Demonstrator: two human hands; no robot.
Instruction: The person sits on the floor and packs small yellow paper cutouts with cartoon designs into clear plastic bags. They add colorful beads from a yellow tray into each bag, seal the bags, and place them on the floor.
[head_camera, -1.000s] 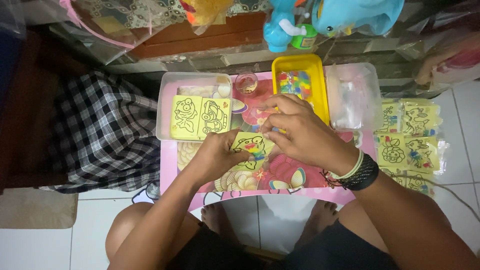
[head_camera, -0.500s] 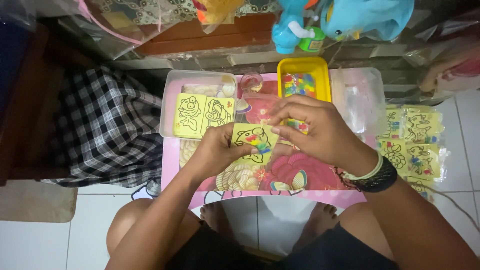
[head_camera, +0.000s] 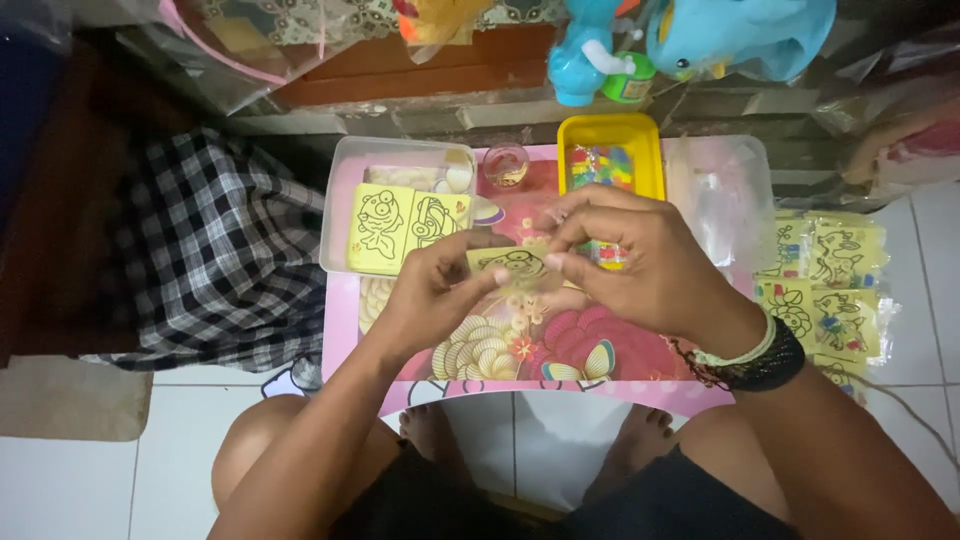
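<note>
A small yellow picture card (head_camera: 512, 266) with a black outline drawing is raised above the pink printed table (head_camera: 520, 350). My left hand (head_camera: 435, 290) pinches its left edge. My right hand (head_camera: 640, 262) grips its right side, fingers curled over the top, and a dark bracelet is on that wrist. A clear plastic tray (head_camera: 395, 205) at the table's back left holds two more yellow cards (head_camera: 405, 226). A yellow tray (head_camera: 612, 160) with small coloured bits stands at the back centre.
A small clear cup (head_camera: 505, 165) stands between the two trays. A clear plastic bag (head_camera: 720, 195) lies at the back right. Several bagged yellow cards (head_camera: 830, 285) lie on the floor to the right. Checked cloth (head_camera: 200, 255) lies left; blue toys (head_camera: 690, 35) stand behind.
Both hands have lifted the yellow card off the table surface and brought it up closer to the camera; the right fingers shifted along its top edge.
</note>
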